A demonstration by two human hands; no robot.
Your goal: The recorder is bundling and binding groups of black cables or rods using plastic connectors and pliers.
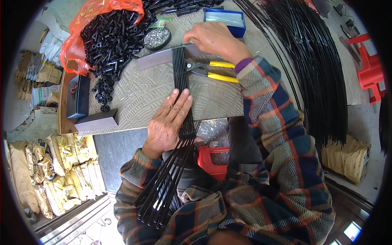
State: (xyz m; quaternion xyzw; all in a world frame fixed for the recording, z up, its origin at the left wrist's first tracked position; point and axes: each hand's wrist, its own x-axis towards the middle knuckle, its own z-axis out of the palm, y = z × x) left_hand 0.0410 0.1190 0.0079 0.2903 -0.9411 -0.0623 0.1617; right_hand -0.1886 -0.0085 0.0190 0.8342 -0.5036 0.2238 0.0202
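A row of thin black rods [179, 67] lies side by side across the table, the near ends fanning out over my lap. My left hand [169, 120] rests on the rods at the table's front edge, fingers stretched out flat; its thumb is hidden. At the far ends of the rods, my right hand [214, 38] is closed in a pinch beside a grey metal angle bar [157, 59]. What its fingertips hold is too small to make out. Pliers with yellow handles [222, 76] lie just right of the rods, under my right wrist.
Black tubular parts [112, 36] spill from an orange plastic bag [73, 49]. Near them stands a round dish of small shiny pieces [157, 38]. A blue box of thin pale strips [236, 30] sits at the back. Many long black rods [314, 69] cover the right side.
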